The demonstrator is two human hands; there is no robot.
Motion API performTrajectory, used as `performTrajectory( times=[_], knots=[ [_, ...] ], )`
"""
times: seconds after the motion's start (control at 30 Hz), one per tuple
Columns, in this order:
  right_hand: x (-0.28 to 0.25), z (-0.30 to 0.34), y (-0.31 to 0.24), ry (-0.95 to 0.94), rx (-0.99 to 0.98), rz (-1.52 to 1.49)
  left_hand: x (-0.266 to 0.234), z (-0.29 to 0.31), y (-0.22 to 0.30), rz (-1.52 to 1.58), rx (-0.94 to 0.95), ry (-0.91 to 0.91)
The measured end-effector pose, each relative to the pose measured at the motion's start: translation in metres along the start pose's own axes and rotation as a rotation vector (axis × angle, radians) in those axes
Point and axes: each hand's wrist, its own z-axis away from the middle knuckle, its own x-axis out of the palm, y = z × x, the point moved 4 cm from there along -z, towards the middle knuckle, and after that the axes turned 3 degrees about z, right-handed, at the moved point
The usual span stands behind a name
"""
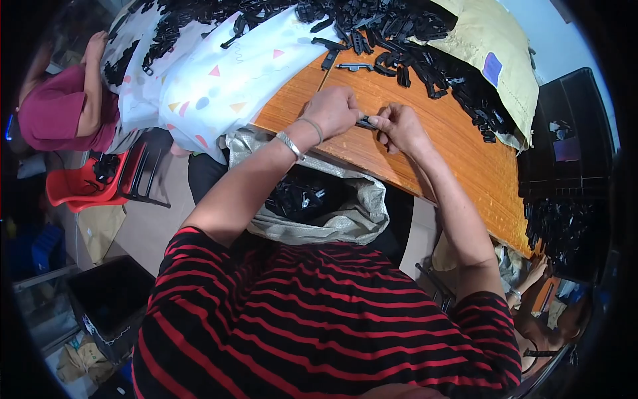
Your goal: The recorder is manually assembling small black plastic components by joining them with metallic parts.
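Over the wooden table, my left hand [331,110] and my right hand [400,129] meet at a small dark narrow part [363,122]. The fingers of both hands are pinched on it, one hand at each end, and they cover most of it. Its exact kind does not show. Just beyond my hands, a black part with a bluish-grey strip [355,67] lies apart on the wood. Behind it spreads a heap of black plastic parts [419,50], long and narrow in shape.
An open woven sack [369,211] with black parts [302,196] inside sits between me and the table edge. A patterned white cloth [219,93] covers the table's left side. At far right stands a pale yellow sack [495,40]. Another person [63,110] sits left, near a red chair [86,188].
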Motion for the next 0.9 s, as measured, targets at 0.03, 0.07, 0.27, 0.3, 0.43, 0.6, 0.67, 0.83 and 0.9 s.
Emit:
performTrajectory(
  times=[0.03,0.07,0.27,0.3,0.43,0.6,0.67,0.83,0.9],
  knots=[
    [0.000,0.003,0.000,0.006,-0.006,0.002,0.002,0.001,-0.002,-0.001,0.007,0.005],
    [0.002,0.001,-0.003,0.021,-0.051,-0.004,0.004,-0.003,-0.008,0.005,0.023,0.013],
    [0.024,0.024,0.017,-0.135,-0.060,-0.058,-0.002,0.013,-0.012,0.010,0.066,-0.234],
    [0.031,0.036,0.015,-0.146,-0.201,0.085,-0.004,0.020,-0.015,0.036,0.077,-0.384],
    [0.024,0.054,-0.012,-0.180,-0.143,0.060,-0.026,0.015,-0.020,0.279,0.138,-0.171],
    [-0.057,-0.017,-0.006,0.571,-0.475,0.609,-0.032,-0.031,0.002,-0.068,0.354,0.357],
    [-0.066,-0.035,-0.007,0.654,-0.595,0.759,-0.025,-0.041,0.008,-0.285,0.454,0.466],
    [-0.075,-0.061,-0.005,0.463,-0.636,0.906,-0.008,-0.064,0.001,-0.379,0.405,0.359],
    [-0.078,-0.059,-0.006,0.434,-0.652,0.894,-0.005,-0.058,0.004,-0.294,0.430,0.348]
  ],
)
